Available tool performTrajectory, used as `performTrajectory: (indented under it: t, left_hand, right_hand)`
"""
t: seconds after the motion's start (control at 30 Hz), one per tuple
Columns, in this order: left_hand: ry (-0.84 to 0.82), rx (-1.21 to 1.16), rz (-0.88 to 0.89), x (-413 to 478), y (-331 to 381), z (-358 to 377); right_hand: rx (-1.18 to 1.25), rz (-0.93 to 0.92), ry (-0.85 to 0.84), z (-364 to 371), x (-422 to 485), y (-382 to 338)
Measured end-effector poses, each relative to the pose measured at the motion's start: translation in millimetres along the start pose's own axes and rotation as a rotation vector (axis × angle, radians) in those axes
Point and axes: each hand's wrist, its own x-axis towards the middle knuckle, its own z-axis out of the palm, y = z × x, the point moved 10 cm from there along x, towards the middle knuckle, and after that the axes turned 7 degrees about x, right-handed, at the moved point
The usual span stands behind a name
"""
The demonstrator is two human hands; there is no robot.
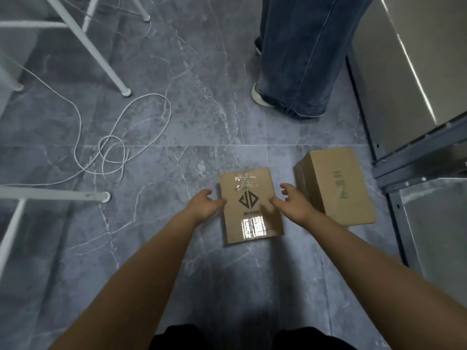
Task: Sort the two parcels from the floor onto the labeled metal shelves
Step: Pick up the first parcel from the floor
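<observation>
The flat cardboard parcel (250, 205) in front of me carries a dark diamond-shaped "JD" logo with a line of small print beneath it that I cannot read; glossy clear tape crosses its top and bottom ends. The taller parcel (338, 188) just to its right has faint green writing down its top face, too blurred to make out. Both lie on the floor (177, 122), grey marble-look tile with pale veins and a grout line across it. My left hand (206, 204) sits at the flat parcel's left edge and my right hand (290, 202) at its right edge, both with fingers spread and nothing gripped. The metal shelves (414, 152), dull steel panels on a dark blue-grey frame, stand at my right. A loose white cable (126, 137) loops near white tubular legs (88, 46), and someone in wide blue jeans (303, 59) stands beyond.
</observation>
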Motion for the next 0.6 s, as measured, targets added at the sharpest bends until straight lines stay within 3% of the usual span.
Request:
performTrajectory:
  t: [0.37, 0.6]
  left_hand:
    - [-0.202, -0.168, -0.013, -5.3, -6.8, 70.0]
    - [-0.073, -0.257, 0.022, -43.0, 26.5, 26.8]
  right_hand:
    - [0.056, 0.141, -0.091, 42.4, 3.6, 55.6]
    - [0.133, 0.083, -0.044, 22.1, -19.4, 10.6]
